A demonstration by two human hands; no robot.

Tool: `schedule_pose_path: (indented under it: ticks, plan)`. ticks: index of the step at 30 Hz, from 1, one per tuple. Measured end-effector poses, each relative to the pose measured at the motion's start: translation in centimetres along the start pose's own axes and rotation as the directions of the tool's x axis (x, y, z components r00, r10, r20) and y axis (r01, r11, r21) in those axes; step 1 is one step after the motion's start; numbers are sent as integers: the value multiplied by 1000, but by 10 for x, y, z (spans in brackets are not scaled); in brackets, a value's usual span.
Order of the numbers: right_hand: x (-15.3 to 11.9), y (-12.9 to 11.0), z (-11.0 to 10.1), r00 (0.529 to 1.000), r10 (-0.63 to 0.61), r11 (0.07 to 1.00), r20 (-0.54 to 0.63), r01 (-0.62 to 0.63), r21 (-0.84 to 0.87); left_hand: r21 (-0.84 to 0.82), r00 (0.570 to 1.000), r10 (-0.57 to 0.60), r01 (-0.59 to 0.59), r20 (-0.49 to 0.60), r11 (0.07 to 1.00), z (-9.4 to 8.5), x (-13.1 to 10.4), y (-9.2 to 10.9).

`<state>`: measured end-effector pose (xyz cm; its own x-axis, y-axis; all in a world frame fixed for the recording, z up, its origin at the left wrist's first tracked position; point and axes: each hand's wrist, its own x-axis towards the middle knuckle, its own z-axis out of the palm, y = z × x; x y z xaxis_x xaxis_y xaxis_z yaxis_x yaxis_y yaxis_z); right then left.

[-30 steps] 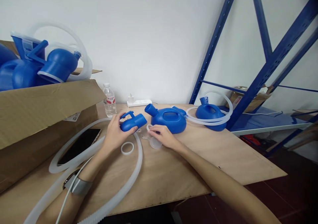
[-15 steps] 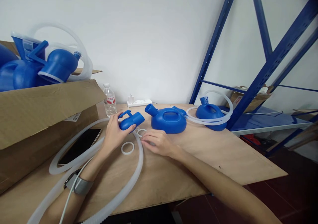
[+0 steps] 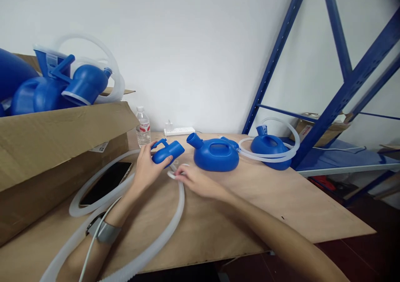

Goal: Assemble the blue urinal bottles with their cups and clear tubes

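In the head view, the left hand [image 3: 146, 167] has its fingers clamped around a blue spout piece [image 3: 175, 150] with a small handle, held just above the counter [image 3: 234, 223] with its open end towards the right. The right hand [image 3: 195, 182] is close beside it, thumb and forefinger together on a thin white ring [image 3: 171, 175]; the rest of that ring is partly hidden, so its exact tilt is hard to tell. A pale hose [image 3: 175, 219] curves under both hands and loops around a dark phone [image 3: 104, 184]. A blue jug [image 3: 215, 161] stands just beyond the right hand, its neck tilted towards the spout piece, and a second jug [image 3: 268, 146] is farther right with a coiled tube [image 3: 295, 136] around it. The ring looks soft and slippery, so a light pinch at its edge could let it flip away or drop among the hose curves, where white on white would be hard to spot. The thin cable [image 3: 93, 248] across the left wrist could catch and drag the hose if that arm swings, nudging the phone too. A wide sweep of the right hand might knock the nearer jug. On the left, blue containers [image 3: 87, 84] are heaped above the rim of a cardboard box [image 3: 62, 128]; a bump from the left elbow could tip one out.
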<state>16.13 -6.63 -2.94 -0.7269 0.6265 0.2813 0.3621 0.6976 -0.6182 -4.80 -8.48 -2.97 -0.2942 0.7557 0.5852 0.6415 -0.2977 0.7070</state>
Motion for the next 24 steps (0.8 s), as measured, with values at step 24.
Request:
schedule_pose_path:
  ticks: [24]
  plan:
    - [13,11,-25,971,-77,903,-228,165,396,-48,956,252,-247,153,968,9,-24,18]
